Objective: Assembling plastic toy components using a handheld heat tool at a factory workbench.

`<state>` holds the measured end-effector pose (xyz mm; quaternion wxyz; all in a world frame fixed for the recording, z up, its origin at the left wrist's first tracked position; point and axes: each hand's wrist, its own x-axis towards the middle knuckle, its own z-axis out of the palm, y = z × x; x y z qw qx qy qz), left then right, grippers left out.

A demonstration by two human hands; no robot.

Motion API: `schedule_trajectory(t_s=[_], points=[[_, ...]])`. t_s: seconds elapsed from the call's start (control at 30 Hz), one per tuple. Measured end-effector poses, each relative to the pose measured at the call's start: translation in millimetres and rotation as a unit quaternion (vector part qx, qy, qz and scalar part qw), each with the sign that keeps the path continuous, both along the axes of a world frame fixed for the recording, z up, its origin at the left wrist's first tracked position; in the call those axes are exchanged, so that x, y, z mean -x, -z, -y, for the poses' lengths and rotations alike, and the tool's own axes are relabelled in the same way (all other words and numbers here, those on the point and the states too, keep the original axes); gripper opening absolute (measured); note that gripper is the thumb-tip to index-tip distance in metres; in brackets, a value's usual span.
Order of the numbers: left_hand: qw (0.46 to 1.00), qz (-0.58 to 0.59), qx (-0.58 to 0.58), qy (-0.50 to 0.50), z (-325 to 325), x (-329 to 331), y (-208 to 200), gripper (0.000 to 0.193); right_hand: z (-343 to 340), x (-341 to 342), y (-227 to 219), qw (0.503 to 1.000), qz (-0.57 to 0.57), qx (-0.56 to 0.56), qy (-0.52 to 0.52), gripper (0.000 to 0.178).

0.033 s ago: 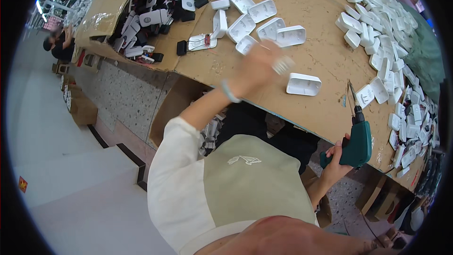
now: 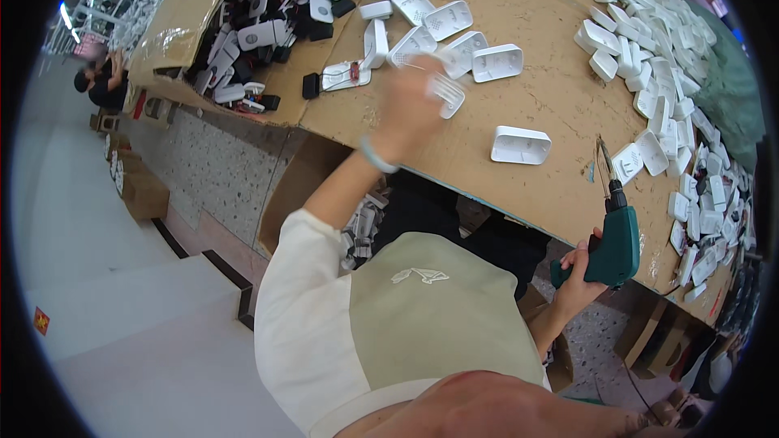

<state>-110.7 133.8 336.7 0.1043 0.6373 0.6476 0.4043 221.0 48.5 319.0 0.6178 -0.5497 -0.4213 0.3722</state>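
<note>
My left hand point(image 2: 407, 113), smeared by motion, is over the near left part of the cardboard-topped table. A blurred white plastic shell point(image 2: 447, 97) is at its fingers and seems held by them. Beyond that hand lie several open white shells point(image 2: 448, 21). Close by on the left is a white shell with a red-wired part point(image 2: 347, 75), beside a small black block point(image 2: 311, 86). My right hand point(image 2: 578, 277) is wrapped round the handle of a green soldering gun point(image 2: 614, 243), its thin tip pointing away from me. Left of that tip, one shell point(image 2: 521, 145) lies apart, its hollow facing up.
A cardboard box point(image 2: 180, 24) at the far left holds a heap of white and black parts point(image 2: 264, 32). White shells point(image 2: 649, 57) are piled along the right side, by a green sack point(image 2: 730, 89). A person point(image 2: 104, 81) sits far off at the left.
My left hand has moved left and slightly toward me, with the white shell at its fingers. My right hand and the soldering gun stay in place.
</note>
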Motion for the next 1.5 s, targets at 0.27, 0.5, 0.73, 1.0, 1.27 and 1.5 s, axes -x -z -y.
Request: schedule_trajectory(t_s=[0.27, 0.5, 0.73, 1.0, 1.27, 1.5], points=[[0.986, -0.088, 0.015, -0.143, -13.3, 135.7, 59.0, 0.024, -4.7, 10.2, -2.2, 0.999, 0.001, 0.024, -0.042, 0.031], [0.973, -0.220, 0.029, -0.057, 0.2, 142.6, 52.5, 0.021, 2.1, 10.0, 0.5, 0.998, -0.024, 0.026, -0.052, 0.034], [0.968, -0.155, -0.085, -0.176, 32.3, 115.7, 42.8, 0.015, 10.4, -1.3, 1.6, 0.996, -0.033, 0.060, -0.061, 0.037], [0.988, -0.106, -0.093, -0.058, 80.7, -50.6, 44.8, 0.028, 26.5, -3.2, 10.0, 0.990, -0.014, 0.117, -0.073, 0.008], [0.980, -0.171, -0.096, 0.035, 38.5, -126.6, 54.3, 0.015, 23.8, -13.4, 47.5, 0.981, 0.097, 0.101, -0.134, 0.010], [0.977, -0.208, -0.040, 0.022, 21.3, -138.1, 41.4, 0.014, 11.4, -8.0, 42.3, 0.973, 0.146, 0.079, -0.160, 0.022]])
